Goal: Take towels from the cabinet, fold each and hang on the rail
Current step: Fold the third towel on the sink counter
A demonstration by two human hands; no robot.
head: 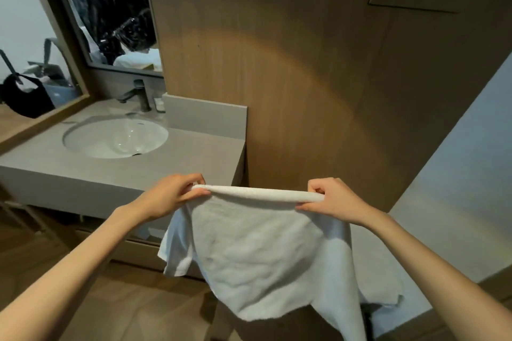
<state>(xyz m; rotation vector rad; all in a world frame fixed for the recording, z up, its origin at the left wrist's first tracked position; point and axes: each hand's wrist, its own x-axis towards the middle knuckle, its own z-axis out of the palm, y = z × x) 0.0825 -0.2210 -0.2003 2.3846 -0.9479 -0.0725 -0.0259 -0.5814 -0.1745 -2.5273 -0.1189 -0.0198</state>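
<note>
Looking down from my head, I see both my arms stretched out in front of me. My left hand (171,196) holds the left end of a white towel (263,255), and my right hand (335,199) holds the right end. The fingers (198,194) of my left hand are curled round the top edge and pinch it against my thumb. The fingers (307,206) of my right hand do the same on the other side. The top edge is rolled or folded over into a thick band, and it is pulled straight between my two hands. The rest of the towel hangs down from that band in the air, above the wooden floor (124,307). It is wrinkly, and its bottom edge is uneven, with one corner hanging lower on the right. A flap of it hangs down on the left, under my left wrist. I cannot tell if the low corner touches anything. Behind my left hand is a gray counter (194,158) with a round white sink (115,137) set in it. A dark tap (138,94) stands at the back of the sink. A mirror (110,8) hangs above the tap. A brown wooden wall (304,77) stands behind the towel, right beside the counter.
</note>
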